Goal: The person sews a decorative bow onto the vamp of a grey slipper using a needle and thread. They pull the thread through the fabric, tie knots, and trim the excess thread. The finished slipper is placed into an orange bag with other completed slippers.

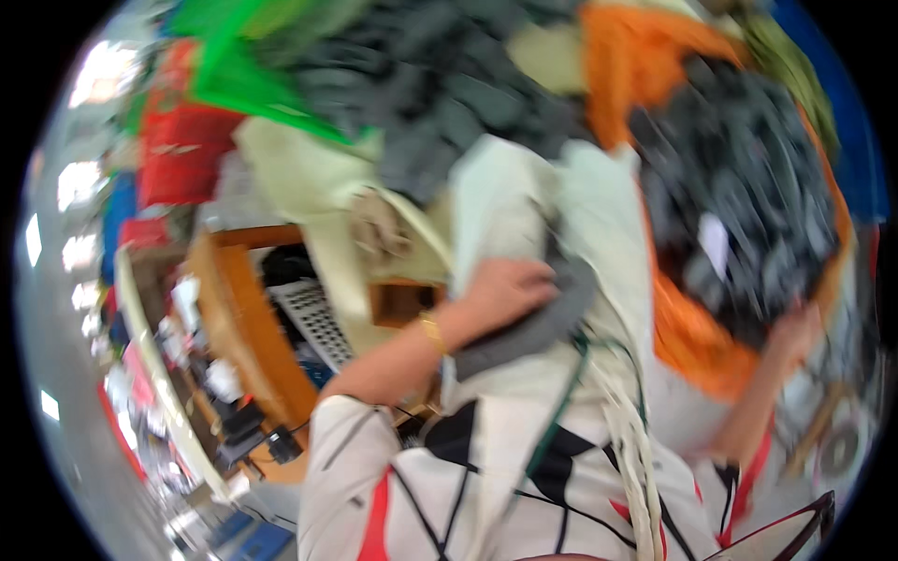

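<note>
Nearest, a patterned white sleeve leads to the left hand [505, 290], fingers curled and pressed onto a soft grey cloth [538, 323] lying over pale cream fabric [510, 201] at centre. The right hand [795, 337] is blurred; whether its fingers grip cannot be told. It touches an orange sack [655, 84] of dark pieces. The cloth looks light, limp, best pinched at an edge. Far left, a wooden worktop [248, 318].

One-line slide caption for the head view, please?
Left hand presses grey fabric; right hand grips an orange-edged dark fabric bundle, motion-blurred.
</note>
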